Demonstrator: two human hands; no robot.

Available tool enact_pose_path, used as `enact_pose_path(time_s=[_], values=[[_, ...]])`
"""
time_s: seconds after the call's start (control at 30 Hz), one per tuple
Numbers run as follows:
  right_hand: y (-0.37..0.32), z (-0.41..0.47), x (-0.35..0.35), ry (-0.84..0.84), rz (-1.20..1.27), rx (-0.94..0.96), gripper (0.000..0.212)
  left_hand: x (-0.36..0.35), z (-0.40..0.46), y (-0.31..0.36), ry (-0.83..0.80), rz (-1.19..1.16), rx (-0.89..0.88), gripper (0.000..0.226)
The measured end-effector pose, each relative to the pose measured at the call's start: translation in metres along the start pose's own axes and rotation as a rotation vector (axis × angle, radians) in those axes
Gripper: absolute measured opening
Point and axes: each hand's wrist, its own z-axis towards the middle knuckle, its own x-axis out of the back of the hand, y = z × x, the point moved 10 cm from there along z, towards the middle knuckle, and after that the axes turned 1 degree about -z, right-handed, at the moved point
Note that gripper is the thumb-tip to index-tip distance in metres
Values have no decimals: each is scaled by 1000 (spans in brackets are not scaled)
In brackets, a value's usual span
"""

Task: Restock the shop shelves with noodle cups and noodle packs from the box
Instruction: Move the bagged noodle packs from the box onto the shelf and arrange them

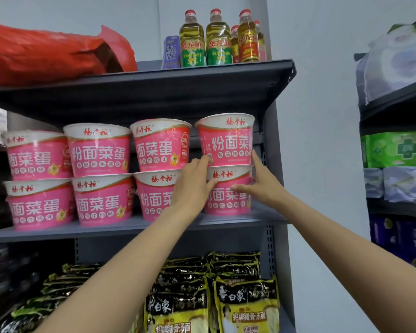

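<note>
Two hands on rightmost stack | left hand (194, 181), right hand (262, 182) fingers extended, steadying top noodle cup (227, 140) on lower cup (228, 191), middle shelf (130, 228) | risk: off-centre release topples stack.

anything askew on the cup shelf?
Yes. The top-right noodle cup leans left on the lower cup rather than sitting square like the other stacks. The left hand and right hand flank that stack, fingers touching it. No spills or damage visible.
</note>
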Motion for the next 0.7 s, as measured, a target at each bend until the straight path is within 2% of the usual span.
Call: enact_pose_path(time_s=[0.17, 0.33, 0.5, 0.63, 0.7], values=[[3, -5, -1, 96, -66, -30, 92, 2, -4, 3, 31, 1, 16, 43], [-1, -17, 4, 218, -197, -29, 77, 6, -6, 14, 83, 96, -6, 40], [-10, -18, 4, 222, -284, 22, 71, 5, -7, 24, 63, 216, 0, 33], [-15, -25, 4, 182, -271, 48, 72, 7, -19, 28, 51, 151, 60, 37], [-23, -36, 3, 160, -260, 87, 66, 9, -32, 31, 42, 101, 80, 37]])
